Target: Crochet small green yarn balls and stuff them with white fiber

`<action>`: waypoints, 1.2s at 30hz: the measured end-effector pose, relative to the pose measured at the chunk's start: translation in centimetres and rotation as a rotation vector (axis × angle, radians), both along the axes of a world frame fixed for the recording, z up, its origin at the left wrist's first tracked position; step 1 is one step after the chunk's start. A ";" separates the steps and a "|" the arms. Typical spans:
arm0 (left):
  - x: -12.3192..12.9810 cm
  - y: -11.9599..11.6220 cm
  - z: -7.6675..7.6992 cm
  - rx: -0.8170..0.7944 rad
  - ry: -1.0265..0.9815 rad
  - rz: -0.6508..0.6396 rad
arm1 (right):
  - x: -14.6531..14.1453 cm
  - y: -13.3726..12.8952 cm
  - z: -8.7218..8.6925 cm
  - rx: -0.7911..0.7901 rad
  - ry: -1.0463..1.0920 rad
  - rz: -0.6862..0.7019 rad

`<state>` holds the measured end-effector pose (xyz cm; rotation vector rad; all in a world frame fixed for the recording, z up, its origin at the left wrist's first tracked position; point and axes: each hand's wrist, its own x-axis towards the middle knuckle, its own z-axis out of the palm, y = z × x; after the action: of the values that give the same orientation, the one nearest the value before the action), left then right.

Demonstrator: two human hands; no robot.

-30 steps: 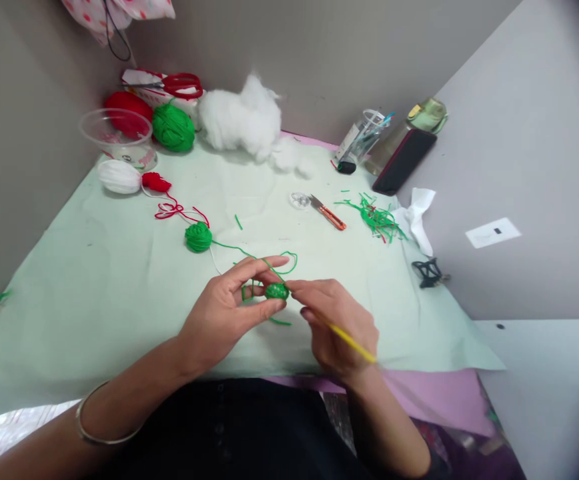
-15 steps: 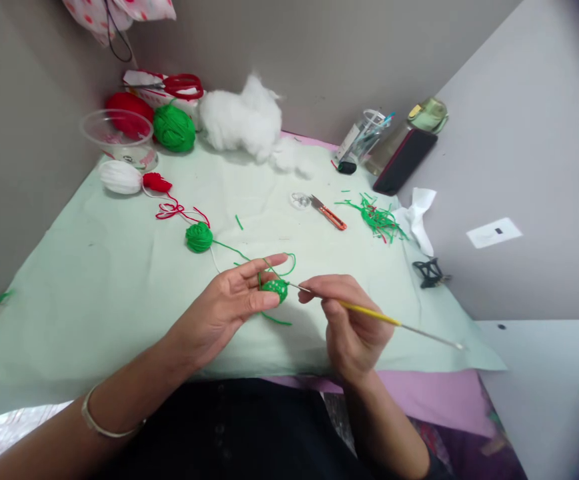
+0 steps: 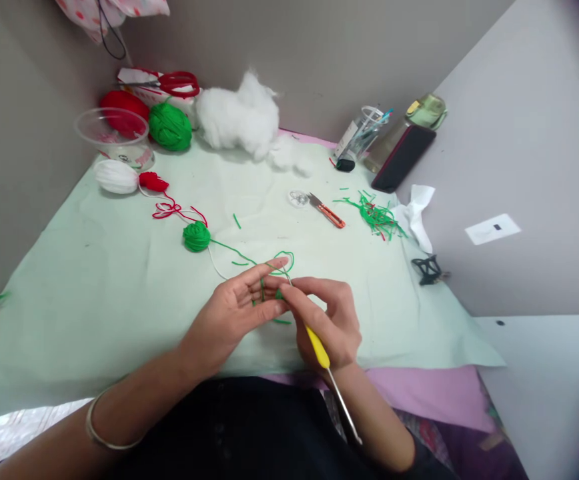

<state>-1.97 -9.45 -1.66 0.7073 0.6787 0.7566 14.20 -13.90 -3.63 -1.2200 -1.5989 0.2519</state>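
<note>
My left hand (image 3: 229,313) pinches a small green crocheted piece (image 3: 279,293), mostly hidden by fingers, with green yarn running over the raised index finger. Closed around a crochet hook with a yellow handle (image 3: 318,347) is my right hand (image 3: 332,323), its fingertips touching the left ones at the piece. The hook's thin tip points up at the yarn, and its other metal end slants down to the right. From the left hand the strand leads back to a small green yarn ball (image 3: 196,237).
Orange snips (image 3: 327,211) lie mid-table, with green yarn scraps (image 3: 377,217) to their right. White stuffing (image 3: 239,117), a large green ball (image 3: 170,127), red scissors (image 3: 179,84) and a plastic tub (image 3: 114,140) stand at the back. A dark phone (image 3: 403,159) leans at the right.
My right hand has moved left against my left hand and turned the hook from nearly level to steep. The crocheted piece is now largely covered by fingers.
</note>
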 end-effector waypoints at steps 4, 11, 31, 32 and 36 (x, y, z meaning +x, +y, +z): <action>-0.5 0.6 0.1 -0.136 -0.125 -0.051 | 0.3 0.4 0.6 0.070 0.173 0.028; -1.6 1.2 -0.1 -0.090 -0.156 -0.105 | 1.3 1.4 1.9 -0.147 0.704 0.123; -1.3 0.6 0.4 0.398 0.245 -0.053 | 1.6 1.5 1.3 -0.350 0.698 0.308; -1.3 0.7 0.5 0.412 0.254 -0.052 | 1.7 1.6 1.4 -0.354 0.696 0.324; -1.3 0.9 0.7 0.491 0.297 -0.040 | 2.1 1.5 1.7 -0.357 0.657 0.374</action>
<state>-3.27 -8.59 -0.94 1.2962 0.7505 0.7971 16.31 -12.42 -1.89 -0.9393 -1.2049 1.0977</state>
